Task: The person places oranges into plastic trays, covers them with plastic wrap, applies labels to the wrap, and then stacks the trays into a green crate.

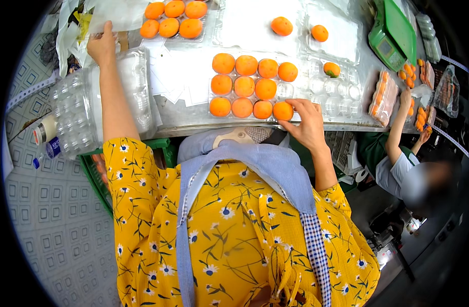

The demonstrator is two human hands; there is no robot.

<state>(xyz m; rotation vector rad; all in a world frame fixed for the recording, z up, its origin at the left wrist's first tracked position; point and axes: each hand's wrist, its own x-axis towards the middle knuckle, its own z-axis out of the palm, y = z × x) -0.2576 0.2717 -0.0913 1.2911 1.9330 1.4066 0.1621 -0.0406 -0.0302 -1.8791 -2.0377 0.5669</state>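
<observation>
My right hand (308,122) has its thumb and fingertips around an orange fruit (283,111) at the near right corner of a clear plastic tray. The tray's cells (285,90) hold rows of such fruit; one cell in the right column has none. My left hand (103,44) is at the table's far left, touching a thin white translucent sheet (117,15); whether it grips the sheet is not plain. A filled fruit tray (174,18) lies to the right of that hand. Loose fruits (282,26) rest on white-lined trays further back, and one (331,70) lies on a clear lid.
Stacked clear trays (75,111) stand at the left edge beside a blue-labelled bottle (53,147). White paper slips (157,76) lie on the metal table. A green scale (393,36) stands back right. A co-worker (395,161) handles packed fruit at the right. A green crate (98,180) is below left.
</observation>
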